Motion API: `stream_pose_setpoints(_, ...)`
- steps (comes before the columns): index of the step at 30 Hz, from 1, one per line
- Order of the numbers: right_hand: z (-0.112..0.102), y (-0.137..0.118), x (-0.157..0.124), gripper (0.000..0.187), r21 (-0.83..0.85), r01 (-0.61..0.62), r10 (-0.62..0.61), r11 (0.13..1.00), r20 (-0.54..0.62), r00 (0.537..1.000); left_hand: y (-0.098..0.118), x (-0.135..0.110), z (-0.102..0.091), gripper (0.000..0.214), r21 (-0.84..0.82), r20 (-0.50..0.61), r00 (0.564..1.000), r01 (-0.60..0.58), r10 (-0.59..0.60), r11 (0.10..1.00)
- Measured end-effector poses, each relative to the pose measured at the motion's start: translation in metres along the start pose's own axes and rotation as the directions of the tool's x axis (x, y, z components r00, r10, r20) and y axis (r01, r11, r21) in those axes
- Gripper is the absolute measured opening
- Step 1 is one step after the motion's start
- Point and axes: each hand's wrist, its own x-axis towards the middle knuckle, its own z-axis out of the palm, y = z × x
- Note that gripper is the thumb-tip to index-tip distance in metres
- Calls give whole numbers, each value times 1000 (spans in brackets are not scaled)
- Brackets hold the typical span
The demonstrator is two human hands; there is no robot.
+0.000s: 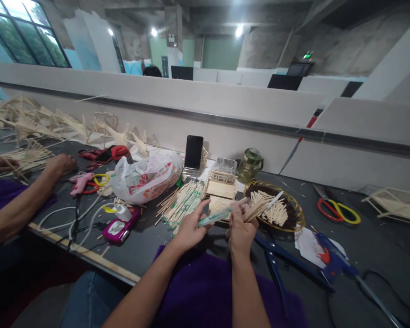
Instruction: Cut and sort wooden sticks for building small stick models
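Observation:
My left hand [191, 226] is closed on one end of a wrapped pair of chopsticks [216, 217] in a green-and-white paper sleeve. My right hand [241, 228] grips a bundle of short wooden sticks [256, 210] and touches the sleeve's other end. Both hands hover over the dark table's front edge, above my purple-covered lap. Just beyond them lies a pile of wrapped chopsticks [181, 200]. A round wire basket [295, 212] full of cut sticks sits right of my right hand.
A small stick-built tray [221, 187], a phone on a stand [193, 152], a plastic bag [145, 176] and a green jar [250, 164] stand behind. Blue glue gun [331, 262] and scissors [338, 210] lie at right. Another person's arm [27, 196] reaches in from the left near a pink glue gun [80, 182].

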Motion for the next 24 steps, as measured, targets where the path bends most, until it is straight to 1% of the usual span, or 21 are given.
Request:
stream_pose_setpoints(3,0,-6,5,30,114,-54,74,992,-177,981,0,-1,0,69,78,54,998,-37,33,996)
stream_pose_setpoints(6,-3,-15,11,25,216,-85,140,973,-256,956,0,-1,0,65,83,74,996,-58,52,995)
stream_pose_setpoints(8,-6,-21,14,25,256,-83,158,963,-288,944,-1,0,1,60,55,47,998,-55,52,997)
stream_pose_setpoints(9,-7,-22,14,26,269,-85,164,959,-287,944,-1,0,1,58,35,30,998,-50,49,998)
stream_pose_setpoints(13,-6,-22,12,29,285,-129,185,950,-181,966,-1,0,0,55,-54,-16,998,-63,62,997)
stream_pose_setpoints(15,-2,-19,8,31,270,-135,173,953,-120,978,-2,0,-1,54,-95,-32,997,-75,73,993)
stream_pose_setpoints(18,5,-15,1,32,227,-156,160,961,2,987,-3,1,-1,52,-157,-55,996,-84,76,984)
stream_pose_setpoints(20,8,-14,-2,32,202,-196,182,959,87,979,-4,2,-1,52,-204,-76,995,-86,72,975)
stream_pose_setpoints(24,11,-12,-5,33,159,-273,242,949,191,951,-5,4,0,56,-285,-111,993,-73,42,956)
